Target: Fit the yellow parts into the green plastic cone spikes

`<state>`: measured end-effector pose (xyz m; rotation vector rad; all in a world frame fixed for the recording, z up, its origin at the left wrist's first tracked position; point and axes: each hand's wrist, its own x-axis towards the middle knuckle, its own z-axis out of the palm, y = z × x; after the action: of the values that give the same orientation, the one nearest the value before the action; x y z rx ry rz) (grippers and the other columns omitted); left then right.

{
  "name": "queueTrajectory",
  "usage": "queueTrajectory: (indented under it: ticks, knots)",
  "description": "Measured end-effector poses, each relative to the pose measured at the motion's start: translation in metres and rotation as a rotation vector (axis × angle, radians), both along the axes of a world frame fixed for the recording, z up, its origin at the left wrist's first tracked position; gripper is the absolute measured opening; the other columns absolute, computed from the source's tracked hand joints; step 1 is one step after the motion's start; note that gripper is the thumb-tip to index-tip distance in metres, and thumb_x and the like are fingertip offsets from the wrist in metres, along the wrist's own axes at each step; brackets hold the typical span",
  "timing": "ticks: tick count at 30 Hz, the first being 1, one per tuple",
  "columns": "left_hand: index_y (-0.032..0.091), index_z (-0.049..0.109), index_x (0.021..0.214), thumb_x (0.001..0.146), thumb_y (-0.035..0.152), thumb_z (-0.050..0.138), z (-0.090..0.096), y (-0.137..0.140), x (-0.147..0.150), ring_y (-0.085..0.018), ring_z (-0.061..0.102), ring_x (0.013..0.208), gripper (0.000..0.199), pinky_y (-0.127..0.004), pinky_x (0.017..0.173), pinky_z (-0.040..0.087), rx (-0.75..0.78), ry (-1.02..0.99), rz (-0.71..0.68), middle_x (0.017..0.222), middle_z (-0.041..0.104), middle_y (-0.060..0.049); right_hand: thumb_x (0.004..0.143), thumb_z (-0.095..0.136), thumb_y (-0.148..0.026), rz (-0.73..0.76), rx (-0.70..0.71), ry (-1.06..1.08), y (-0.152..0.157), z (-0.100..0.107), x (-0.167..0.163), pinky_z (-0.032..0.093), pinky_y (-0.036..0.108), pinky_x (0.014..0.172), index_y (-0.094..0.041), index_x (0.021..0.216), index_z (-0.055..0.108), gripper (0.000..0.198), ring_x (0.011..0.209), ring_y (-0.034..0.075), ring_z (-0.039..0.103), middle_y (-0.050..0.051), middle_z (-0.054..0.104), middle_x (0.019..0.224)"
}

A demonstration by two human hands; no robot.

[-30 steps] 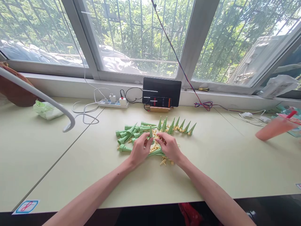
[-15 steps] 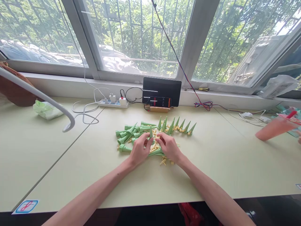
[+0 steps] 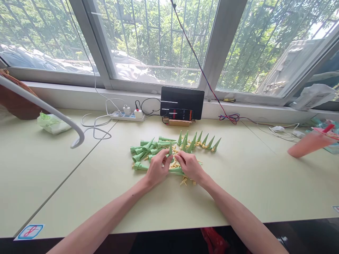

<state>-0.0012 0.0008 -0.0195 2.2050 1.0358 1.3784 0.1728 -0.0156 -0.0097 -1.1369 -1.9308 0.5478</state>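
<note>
My left hand (image 3: 159, 165) is closed around a green plastic spike (image 3: 170, 149), its pointed tip upward. Just to the right, my right hand (image 3: 191, 164) has its fingers pinched together near the spike's base; what they hold, if anything, is hidden. Small cream-yellow plastic pieces (image 3: 184, 181) lie loose between and in front of the hands. Several long green spikes (image 3: 143, 152) are heaped left of my left hand. Behind my right hand, a row of green spikes (image 3: 210, 141) stands point up, with yellow pieces at their bases.
Behind the pile, a phone (image 3: 180, 114) leans on a black tablet (image 3: 182, 97). A white power strip (image 3: 128, 116) with cables is at back left. A pink drink cup (image 3: 309, 144) tilts at the right. A white curved bar (image 3: 53, 106) crosses the left side.
My right hand has shifted very slightly beside the spike. My left hand keeps hold of the upright green spike, nearly in the same place.
</note>
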Motion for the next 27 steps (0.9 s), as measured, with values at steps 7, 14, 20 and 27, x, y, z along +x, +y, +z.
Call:
queueTrajectory:
  ticks: [7,14,20,27]
  knots:
    - [0.019,0.056,0.100,0.096,0.028,0.049,-0.0018,0.0014,-0.0017,-0.010,0.057,0.058,0.012,-0.022,0.054,0.050,0.008,0.015,-0.020,0.080,0.059,-0.001,0.102,0.034,-0.040,-0.006,0.012,-0.020,-0.0007,-0.0001,-0.0009,0.030,0.024,0.052,-0.022,0.068,0.042,0.039,0.051,0.011,0.034,-0.004,0.040,0.059]
    - [0.019,0.056,0.101,0.097,0.026,0.048,-0.0014,0.0013,-0.0010,-0.010,0.056,0.059,0.011,-0.021,0.054,0.050,0.002,0.014,-0.016,0.082,0.060,-0.001,0.102,0.035,-0.039,-0.004,0.020,-0.024,-0.0008,0.0000,-0.0011,0.030,0.024,0.051,-0.021,0.068,0.042,0.040,0.052,0.011,0.034,-0.004,0.040,0.059]
    - [0.019,0.056,0.101,0.096,0.025,0.049,-0.0036,0.0020,-0.0013,-0.010,0.056,0.059,0.010,-0.021,0.055,0.050,0.002,0.011,-0.018,0.082,0.059,-0.001,0.102,0.036,-0.037,0.003,0.004,-0.013,-0.0007,0.0002,-0.0007,0.030,0.024,0.053,-0.021,0.068,0.042,0.038,0.053,0.011,0.033,-0.004,0.039,0.060]
    - [0.019,0.057,0.103,0.097,0.024,0.049,0.0003,0.0012,-0.0009,-0.010,0.058,0.062,0.011,-0.020,0.055,0.051,0.008,-0.006,-0.001,0.083,0.061,-0.001,0.101,0.039,-0.038,-0.003,0.008,0.004,-0.0028,0.0042,-0.0014,0.033,0.024,0.055,-0.020,0.082,0.054,0.030,0.055,0.011,0.039,-0.004,0.044,0.061]
